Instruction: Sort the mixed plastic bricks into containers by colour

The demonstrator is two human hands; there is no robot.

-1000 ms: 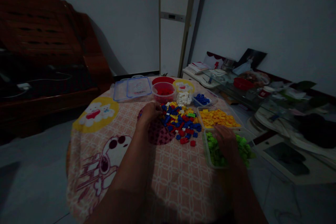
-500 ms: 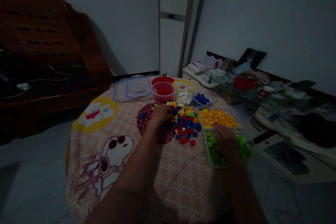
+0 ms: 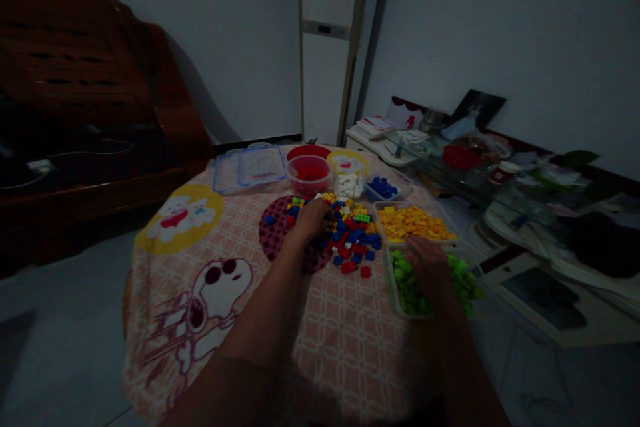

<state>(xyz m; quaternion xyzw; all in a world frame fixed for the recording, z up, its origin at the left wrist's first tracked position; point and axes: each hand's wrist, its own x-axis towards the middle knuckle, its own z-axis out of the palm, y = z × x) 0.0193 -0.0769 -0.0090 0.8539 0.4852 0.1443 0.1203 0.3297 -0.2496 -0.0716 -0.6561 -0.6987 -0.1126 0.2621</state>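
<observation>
At the left side of a loose pile of mixed building bricks [image 3: 353, 237] is my left hand [image 3: 314, 219], its fingers curled down together among the pieces. What they pinch, if anything, is too dark and small to make out. My right hand [image 3: 429, 259] lies palm down with fingers extended over a clear box of green bricks [image 3: 407, 287], fingertips near its border with a box of yellow bricks [image 3: 413, 221]. Behind the pile stand a tub of red bricks [image 3: 309, 175], white bricks [image 3: 349, 185] and a small box of blue bricks [image 3: 383, 187].
Two clear lids with blue rims [image 3: 250, 168] lie at the table's back left. A patterned cloth [image 3: 340, 347] covers the round table. To the right is a cluttered glass table [image 3: 430, 157]; at the left, a wooden bench [image 3: 90, 80].
My left hand has shifted slightly right over the pile, uncovering a red brick and other pieces to its left. My right hand stays over the green bricks.
</observation>
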